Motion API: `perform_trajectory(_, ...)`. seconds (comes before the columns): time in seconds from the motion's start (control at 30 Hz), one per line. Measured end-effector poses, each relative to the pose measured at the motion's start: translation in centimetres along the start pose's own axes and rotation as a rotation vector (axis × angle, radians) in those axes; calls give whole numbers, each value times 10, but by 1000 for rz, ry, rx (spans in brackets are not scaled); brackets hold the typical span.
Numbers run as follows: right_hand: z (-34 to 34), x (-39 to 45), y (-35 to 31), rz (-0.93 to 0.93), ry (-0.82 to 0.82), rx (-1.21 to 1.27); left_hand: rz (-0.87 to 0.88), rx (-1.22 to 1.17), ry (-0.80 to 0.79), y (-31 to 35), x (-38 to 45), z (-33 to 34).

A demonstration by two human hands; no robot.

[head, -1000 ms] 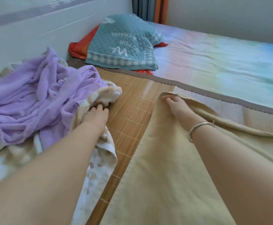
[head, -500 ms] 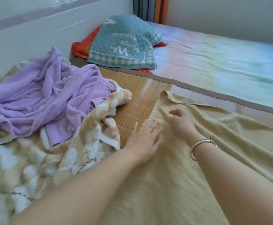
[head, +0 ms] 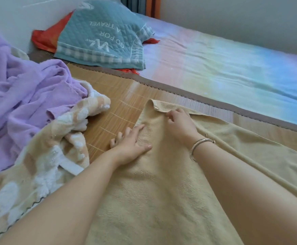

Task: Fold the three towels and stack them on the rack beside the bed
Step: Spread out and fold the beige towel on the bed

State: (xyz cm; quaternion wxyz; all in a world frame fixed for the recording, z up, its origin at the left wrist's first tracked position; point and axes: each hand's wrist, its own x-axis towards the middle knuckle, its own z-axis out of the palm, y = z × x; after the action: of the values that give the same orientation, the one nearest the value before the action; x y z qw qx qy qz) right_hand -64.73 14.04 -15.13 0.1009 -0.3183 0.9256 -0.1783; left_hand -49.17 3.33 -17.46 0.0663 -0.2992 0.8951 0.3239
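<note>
A beige towel (head: 154, 191) lies spread on the bamboo mat (head: 119, 96), its far edge doubled over. My left hand (head: 130, 144) presses flat on the towel's left edge with straight fingers. My right hand (head: 179, 122), with a silver bracelet on the wrist, has curled fingers at the towel's far folded corner; whether they pinch it is unclear. A crumpled purple towel (head: 24, 96) lies at the left. A beige and white patterned towel (head: 52, 149) lies bunched beside and under it. No rack is in view.
A teal quilted pillow (head: 100, 34) rests on an orange cloth (head: 47, 38) at the head of the bed. A pastel rainbow sheet (head: 232, 68) covers the right part of the bed. The headboard and wall bound the left and far sides.
My left hand left the patterned towel and moved right onto the beige towel, then slid to its left edge. My right hand drew back from the towel's far corner, then reached to it again.
</note>
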Motion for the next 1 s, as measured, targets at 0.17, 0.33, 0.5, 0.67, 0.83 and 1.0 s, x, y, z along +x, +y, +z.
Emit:
perform_trajectory(0.17,-16,21,-3,-52,-92,125,-19,-5,-6,2,1,1)
perform_trajectory(0.33,-19,-17,14,-103,-61,156,-64,54,30,8,-2,5)
perform_trajectory(0.5,-30,-88,41,-90,-21,144,-121,219,180,29,-29,20)
perform_trajectory(0.67,-36,-188,76,-31,-22,126,36,291,144,53,-115,44)
perform_trajectory(0.83,-40,-291,113,33,-4,107,187,280,23,68,-209,93)
perform_trajectory(1.0,-40,-408,147,87,-15,16,268,360,-53,62,-300,140)
